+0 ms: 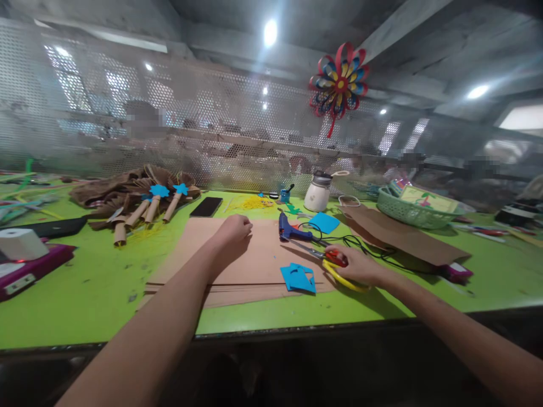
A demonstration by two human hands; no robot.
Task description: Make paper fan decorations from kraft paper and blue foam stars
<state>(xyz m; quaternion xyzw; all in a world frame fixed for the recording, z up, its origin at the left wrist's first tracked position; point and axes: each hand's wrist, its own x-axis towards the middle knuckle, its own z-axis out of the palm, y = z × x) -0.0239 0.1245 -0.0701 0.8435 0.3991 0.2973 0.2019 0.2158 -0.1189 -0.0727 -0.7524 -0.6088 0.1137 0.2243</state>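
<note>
My right hand (354, 264) grips the red and yellow handles of a pair of scissors (311, 250), whose blades point left over a stack of brown paper sheets (254, 265). My left hand (235, 230) rests at the far part of the stack with its fingers curled in; whatever they may hold is hidden. Between the hands, a blue glue gun (292, 230) stands close to the scissor tips. Cut blue paper pieces (300, 278) lie on the near right of the brown sheets. Behind the scissors is another blue paper piece (326, 222).
Paper bundles with blue stars (158, 192) and a black phone (206, 207) are at the back left. A white bottle (318, 192), a green basket (411, 209) and a brown sheet (403, 232) occupy the back right. Black cable (382, 257) trails right; a magenta box (38, 265) sits left.
</note>
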